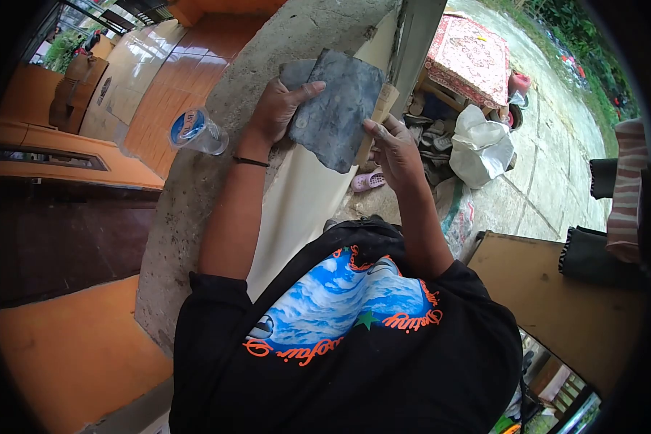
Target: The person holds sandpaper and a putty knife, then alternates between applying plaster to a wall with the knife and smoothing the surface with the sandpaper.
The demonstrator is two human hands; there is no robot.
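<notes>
A dark grey, dusty sheet of sandpaper [338, 105] with a ragged lower edge is held up in front of me. My left hand [276, 108] grips its left side, thumb on the face and the other fingers hidden behind. At the right edge, my right hand [398, 153] pinches it between thumb and fingers. Another grey piece [295, 72] shows behind its upper left, and a tan strip [387, 100] sticks out behind its right side. Pale dust marks the fingertips.
Clear plastic cups [197, 132] with a blue label lie on the concrete ledge [188, 195] to my left. Shoes [435, 137], a lilac clog [368, 181] and a white bag [479, 147] are on the ground at right. A patterned cloth [470, 58] covers a table beyond.
</notes>
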